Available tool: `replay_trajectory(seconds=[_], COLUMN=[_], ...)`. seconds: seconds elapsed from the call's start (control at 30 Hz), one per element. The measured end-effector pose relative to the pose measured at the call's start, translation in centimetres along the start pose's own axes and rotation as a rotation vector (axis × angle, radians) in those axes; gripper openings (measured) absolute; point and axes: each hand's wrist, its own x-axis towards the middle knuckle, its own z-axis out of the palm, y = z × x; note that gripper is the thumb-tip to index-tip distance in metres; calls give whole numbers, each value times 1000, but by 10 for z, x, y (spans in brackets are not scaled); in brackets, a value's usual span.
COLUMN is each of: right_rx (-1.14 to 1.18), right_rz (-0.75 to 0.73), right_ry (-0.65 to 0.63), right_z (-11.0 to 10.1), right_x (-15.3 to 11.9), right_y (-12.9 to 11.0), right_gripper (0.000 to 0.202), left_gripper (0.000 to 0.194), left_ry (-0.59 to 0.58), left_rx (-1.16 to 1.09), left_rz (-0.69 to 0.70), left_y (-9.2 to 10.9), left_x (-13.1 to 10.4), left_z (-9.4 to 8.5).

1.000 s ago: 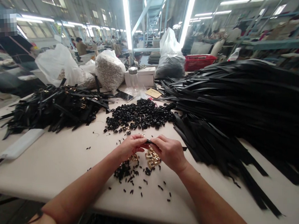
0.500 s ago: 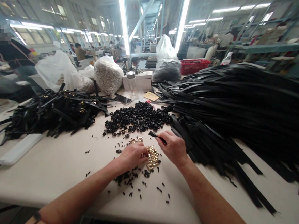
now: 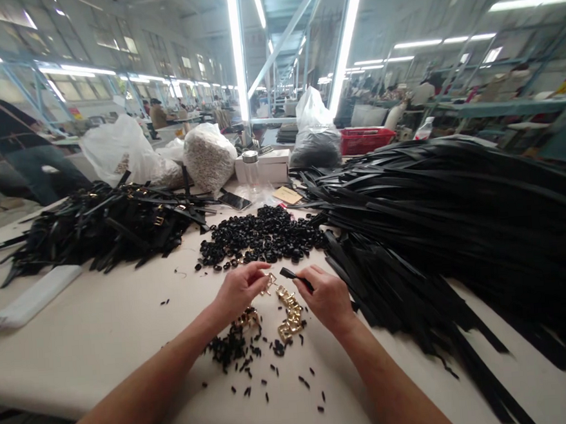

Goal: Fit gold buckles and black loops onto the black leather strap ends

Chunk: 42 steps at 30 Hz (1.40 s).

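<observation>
My right hand [image 3: 328,298] is closed on a black strap [image 3: 290,274], whose end sticks out to the left. Just left of it, my left hand [image 3: 239,291] has its thumb and fingers round a gold buckle [image 3: 268,283], partly hidden by the fingers. Between and below the hands lie more gold buckles [image 3: 290,315] on the pale table [image 3: 127,333]. Small black pieces [image 3: 229,348] are scattered nearer to me. Beyond the hands is a heap of black loops [image 3: 265,232].
Long black straps [image 3: 447,207] cover the right side. Buckled straps [image 3: 104,224] are piled at the left, behind a white bar [image 3: 37,297]. Bags [image 3: 208,156], a jar [image 3: 251,169], a phone [image 3: 234,200] and a red basket [image 3: 365,140] stand behind. A person [image 3: 11,134] is at far left.
My left hand has moved up and left from the gold buckles, with one now at its fingertips. My right hand still holds the strap. The view has tilted up slightly.
</observation>
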Motion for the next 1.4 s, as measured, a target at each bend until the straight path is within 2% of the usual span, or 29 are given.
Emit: replay_trajectory(seconds=[0.13, 0.23, 0.7, 0.9, 1.07, 1.4], right_rx=[35, 95, 369, 424, 452, 394], right_rz=[-2, -5, -22, 7, 32, 23], right_ry=[-5, -23, 7, 32, 37, 28], right_z=[3, 4, 3, 6, 9, 8], right_x=[-1, -2, -5, -6, -6, -6], right_y=[-2, -8, -20, -20, -20, -20], right_gripper=[12, 11, 12, 10, 7, 12], left_gripper=[37, 39, 34, 34, 32, 33], left_ry=[18, 0, 57, 31, -19, -63], left_rx=[-315, -459, -530, -782, -998, -1111], left_rz=[-52, -82, -155, -318, -400, -388], left_y=[7, 12, 11, 10, 10, 13], left_x=[0, -1, 1, -2, -7, -6], left_z=[0, 4, 5, 16, 26, 20])
